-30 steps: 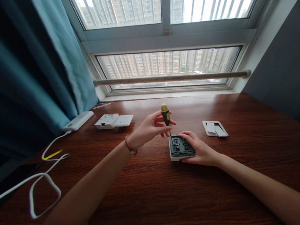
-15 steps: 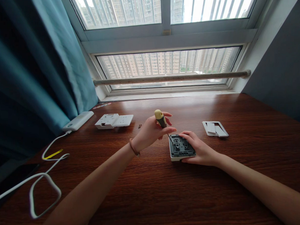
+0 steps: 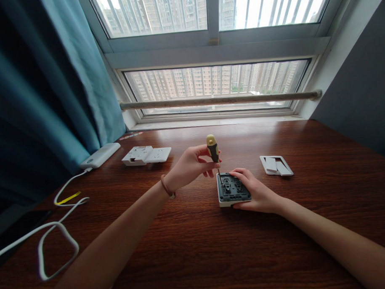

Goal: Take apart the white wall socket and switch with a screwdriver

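Both forearms run out of view at the bottom and right. At the lower left, a white cable [image 3: 54,224] loops over the table [image 3: 191,254] and leaves past the left edge; a yellow tag [image 3: 69,198] lies against it. The dark shape [image 3: 22,229] under it is too dim to name.

The box [image 3: 231,189], white below and dark grey on top, sits on the table right of centre. The right hand [image 3: 254,191] grips it from the right, covering that end; part of the thumb and fingers shows. The left hand [image 3: 193,163], a brown band [image 3: 167,186] at its wrist, pinches the screwdriver [image 3: 213,149] nearly upright, some fingers hidden behind the handle. The shaft goes down to the left part of the grey top, but whether its tip sits in a screw is too small to tell.

Farther back lie a white socket [image 3: 146,155], its markings faint, and a white frame [image 3: 263,165] with loose plates [image 3: 270,164] in it. A white device [image 3: 101,155] lies by the curtain [image 3: 56,72]. Behind the rail [image 3: 213,101], bars partly hide buildings [image 3: 182,83].
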The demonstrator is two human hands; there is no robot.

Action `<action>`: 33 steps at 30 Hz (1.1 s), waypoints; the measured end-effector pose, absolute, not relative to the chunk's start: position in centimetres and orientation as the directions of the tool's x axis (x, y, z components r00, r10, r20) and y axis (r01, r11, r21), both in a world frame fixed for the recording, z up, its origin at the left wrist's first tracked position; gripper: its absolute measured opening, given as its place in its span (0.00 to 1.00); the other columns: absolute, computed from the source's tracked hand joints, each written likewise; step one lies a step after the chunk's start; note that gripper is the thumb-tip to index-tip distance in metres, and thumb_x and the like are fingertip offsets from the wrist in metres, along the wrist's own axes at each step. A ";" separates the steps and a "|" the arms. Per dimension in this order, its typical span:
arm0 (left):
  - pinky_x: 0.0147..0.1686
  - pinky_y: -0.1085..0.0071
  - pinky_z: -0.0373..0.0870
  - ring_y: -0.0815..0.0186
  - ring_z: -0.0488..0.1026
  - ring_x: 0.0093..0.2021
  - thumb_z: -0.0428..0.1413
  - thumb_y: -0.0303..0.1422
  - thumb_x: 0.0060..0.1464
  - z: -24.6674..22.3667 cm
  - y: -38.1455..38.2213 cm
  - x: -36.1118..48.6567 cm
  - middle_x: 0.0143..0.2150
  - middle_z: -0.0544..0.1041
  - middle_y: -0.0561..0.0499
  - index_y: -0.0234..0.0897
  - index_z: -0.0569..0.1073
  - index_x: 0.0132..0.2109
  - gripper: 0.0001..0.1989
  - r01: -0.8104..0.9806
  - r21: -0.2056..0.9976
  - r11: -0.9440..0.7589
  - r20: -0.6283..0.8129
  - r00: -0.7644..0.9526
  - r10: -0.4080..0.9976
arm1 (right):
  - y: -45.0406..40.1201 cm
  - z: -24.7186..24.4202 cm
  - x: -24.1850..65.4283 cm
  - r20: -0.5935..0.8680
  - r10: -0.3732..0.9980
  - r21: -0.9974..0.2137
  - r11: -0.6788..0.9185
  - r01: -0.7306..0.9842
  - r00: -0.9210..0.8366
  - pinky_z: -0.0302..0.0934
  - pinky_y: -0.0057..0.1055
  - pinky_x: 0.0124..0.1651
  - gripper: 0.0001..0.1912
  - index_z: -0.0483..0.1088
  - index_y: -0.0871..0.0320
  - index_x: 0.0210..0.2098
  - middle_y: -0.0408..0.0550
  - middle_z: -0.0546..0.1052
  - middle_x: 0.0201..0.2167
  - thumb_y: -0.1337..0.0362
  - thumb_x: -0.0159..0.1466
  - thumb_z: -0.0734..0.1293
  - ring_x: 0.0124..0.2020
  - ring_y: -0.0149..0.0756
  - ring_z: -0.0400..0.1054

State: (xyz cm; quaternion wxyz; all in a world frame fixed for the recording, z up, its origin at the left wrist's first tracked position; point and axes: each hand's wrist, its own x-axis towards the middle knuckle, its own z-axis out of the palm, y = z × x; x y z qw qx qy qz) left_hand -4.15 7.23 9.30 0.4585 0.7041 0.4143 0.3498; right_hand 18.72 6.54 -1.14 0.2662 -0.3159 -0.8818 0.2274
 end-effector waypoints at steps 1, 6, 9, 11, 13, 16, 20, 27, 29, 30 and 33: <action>0.21 0.76 0.66 0.75 0.67 0.21 0.61 0.34 0.43 9.1 7.3 -4.1 0.32 0.74 0.50 0.31 0.70 0.43 0.19 0.318 0.907 -0.276 0.146 0.378 0.914 | 6.5 -1.1 18.7 0.324 0.679 -0.569 0.696 0.437 -0.659 0.51 0.41 0.59 0.44 0.49 0.56 0.59 0.55 0.54 0.55 0.55 0.48 0.72 0.57 0.46 0.51; 0.19 0.79 0.60 0.77 0.60 0.21 0.61 0.39 0.42 8.4 7.3 -3.7 0.27 0.71 0.53 0.32 0.73 0.37 0.16 0.423 0.830 -0.364 0.248 0.304 0.920 | 6.5 -1.0 18.7 0.322 0.679 -0.574 0.694 0.435 -0.659 0.51 0.40 0.59 0.44 0.49 0.56 0.59 0.55 0.55 0.55 0.57 0.48 0.73 0.57 0.46 0.51; 0.16 0.79 0.59 0.79 0.60 0.19 0.59 0.37 0.46 8.6 7.2 -3.6 0.34 0.74 0.48 0.32 0.69 0.43 0.18 0.292 0.914 -0.281 0.157 0.383 0.910 | 6.4 -0.9 18.7 0.322 0.678 -0.578 0.693 0.430 -0.661 0.51 0.40 0.59 0.44 0.49 0.55 0.59 0.55 0.55 0.54 0.57 0.48 0.73 0.57 0.46 0.52; 0.16 0.79 0.60 0.79 0.61 0.18 0.59 0.34 0.46 8.9 7.2 -3.7 0.38 0.74 0.46 0.32 0.66 0.47 0.21 0.218 0.947 -0.237 0.126 0.425 0.896 | 6.4 -0.9 18.7 0.321 0.677 -0.578 0.694 0.429 -0.662 0.51 0.40 0.59 0.44 0.49 0.56 0.59 0.55 0.55 0.55 0.57 0.48 0.72 0.57 0.46 0.51; 0.19 0.78 0.63 0.78 0.64 0.19 0.59 0.32 0.46 9.4 7.1 -3.9 0.38 0.75 0.45 0.32 0.64 0.49 0.22 0.165 0.966 -0.198 0.102 0.461 0.881 | 6.5 -0.9 18.7 0.321 0.676 -0.576 0.696 0.429 -0.663 0.51 0.39 0.59 0.44 0.50 0.56 0.58 0.55 0.55 0.55 0.57 0.48 0.72 0.57 0.45 0.51; 0.27 0.74 0.70 0.72 0.72 0.26 0.58 0.30 0.48 10.0 7.0 -4.3 0.43 0.74 0.42 0.32 0.63 0.50 0.22 0.099 0.985 -0.138 0.065 0.532 0.844 | 6.6 -1.1 18.7 0.321 0.677 -0.577 0.694 0.430 -0.662 0.51 0.40 0.59 0.44 0.50 0.56 0.58 0.55 0.55 0.54 0.56 0.48 0.73 0.57 0.46 0.51; 0.34 0.70 0.72 0.67 0.75 0.33 0.55 0.31 0.51 10.1 7.0 -4.5 0.46 0.73 0.41 0.33 0.62 0.52 0.21 0.102 0.987 -0.121 0.046 0.551 0.833 | 6.6 -1.1 18.7 0.325 0.681 -0.581 0.691 0.430 -0.656 0.51 0.42 0.58 0.44 0.50 0.55 0.59 0.55 0.55 0.54 0.56 0.47 0.73 0.57 0.48 0.52; 0.22 0.77 0.64 0.74 0.65 0.22 0.62 0.39 0.41 8.3 7.4 -4.0 0.26 0.71 0.53 0.33 0.71 0.39 0.18 0.434 0.802 -0.410 0.271 0.347 0.898 | 6.5 -1.0 18.7 0.331 0.677 -0.587 0.693 0.418 -0.658 0.52 0.43 0.58 0.44 0.50 0.54 0.58 0.55 0.55 0.54 0.56 0.47 0.73 0.57 0.48 0.52; 0.20 0.78 0.63 0.76 0.63 0.21 0.61 0.40 0.42 8.1 7.4 -3.7 0.28 0.72 0.52 0.33 0.71 0.39 0.18 0.439 0.796 -0.416 0.279 0.344 0.897 | 6.5 -1.0 18.7 0.330 0.676 -0.583 0.695 0.421 -0.659 0.51 0.42 0.58 0.44 0.50 0.54 0.58 0.55 0.55 0.54 0.57 0.47 0.73 0.57 0.48 0.52; 0.19 0.78 0.62 0.76 0.63 0.20 0.60 0.39 0.44 8.1 7.3 -3.6 0.30 0.72 0.51 0.33 0.70 0.42 0.19 0.407 0.824 -0.393 0.251 0.359 0.899 | 6.5 -0.9 18.7 0.330 0.676 -0.582 0.695 0.422 -0.659 0.51 0.42 0.58 0.44 0.50 0.55 0.58 0.55 0.55 0.54 0.57 0.47 0.73 0.57 0.48 0.52; 0.17 0.78 0.62 0.78 0.63 0.18 0.58 0.37 0.47 8.5 7.2 -3.5 0.37 0.74 0.47 0.33 0.64 0.49 0.23 0.279 0.918 -0.280 0.143 0.425 0.894 | 6.5 -0.8 18.6 0.327 0.677 -0.583 0.693 0.423 -0.659 0.51 0.42 0.58 0.44 0.50 0.55 0.58 0.55 0.55 0.54 0.57 0.47 0.73 0.57 0.47 0.52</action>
